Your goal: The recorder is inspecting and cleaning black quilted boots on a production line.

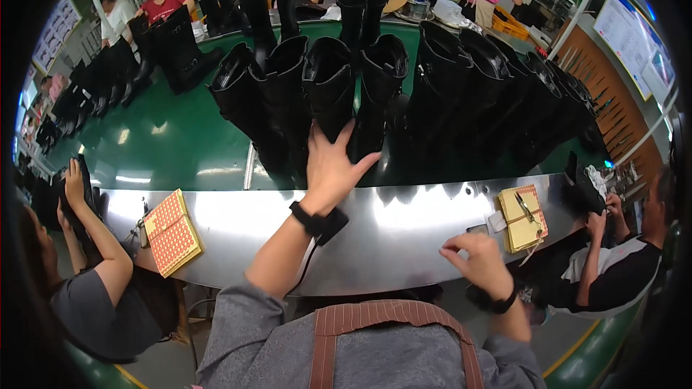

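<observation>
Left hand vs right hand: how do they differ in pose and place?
The left hand has its fingers splayed; the right hand has its fingers bent inward.
The left hand reaches forward to a black boot, though firm contact is hard to judge; the right hand is nearer the body, over the metal strip, with no boot in it.
Shared: both are bare, with a dark band at the wrist.
</observation>
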Tool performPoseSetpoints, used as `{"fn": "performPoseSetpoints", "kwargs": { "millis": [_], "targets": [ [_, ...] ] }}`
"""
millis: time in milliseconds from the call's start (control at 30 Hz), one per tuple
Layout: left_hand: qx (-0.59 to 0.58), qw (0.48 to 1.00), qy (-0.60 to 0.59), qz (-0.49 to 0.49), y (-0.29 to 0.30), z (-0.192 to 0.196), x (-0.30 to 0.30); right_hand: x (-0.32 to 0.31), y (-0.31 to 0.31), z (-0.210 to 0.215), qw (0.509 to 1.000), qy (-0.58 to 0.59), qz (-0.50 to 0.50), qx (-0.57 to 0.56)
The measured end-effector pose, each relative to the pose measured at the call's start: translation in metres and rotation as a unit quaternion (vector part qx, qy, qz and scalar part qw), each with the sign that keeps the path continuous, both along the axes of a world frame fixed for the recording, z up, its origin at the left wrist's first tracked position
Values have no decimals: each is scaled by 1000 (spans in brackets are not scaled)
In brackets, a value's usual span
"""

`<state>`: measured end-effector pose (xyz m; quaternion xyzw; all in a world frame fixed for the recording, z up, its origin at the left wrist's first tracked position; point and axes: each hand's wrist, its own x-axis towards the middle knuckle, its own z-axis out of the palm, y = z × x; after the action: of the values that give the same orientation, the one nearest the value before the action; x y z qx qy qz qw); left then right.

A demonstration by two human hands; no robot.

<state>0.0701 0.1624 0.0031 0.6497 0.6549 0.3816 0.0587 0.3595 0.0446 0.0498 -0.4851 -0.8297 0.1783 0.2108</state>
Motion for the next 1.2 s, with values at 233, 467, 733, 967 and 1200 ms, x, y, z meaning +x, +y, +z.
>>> {"fn": "performPoseSetpoints", "kwargs": {
  "millis": [233, 467, 733, 967, 1200],
  "targets": [
    [-5, 996, 0, 92, 64, 18, 38, 20, -44, -72, 989, 124, -35, -69],
    [186, 980, 51, 46, -75, 40, 62, -29, -4, -65, 950, 312, -17, 10],
    [209, 952, 137, -178, -143, -27, 9, -55, 6, -101, 944, 323, -62, 7],
    [294, 954, 30, -49, -143, -63, 14, -16, 5, -96, 881, 386, -224, 157],
    [380, 918, 20, -107, -143, 59, 4, 26, -19, -119, 902, 328, -248, 134]
  ]
}}
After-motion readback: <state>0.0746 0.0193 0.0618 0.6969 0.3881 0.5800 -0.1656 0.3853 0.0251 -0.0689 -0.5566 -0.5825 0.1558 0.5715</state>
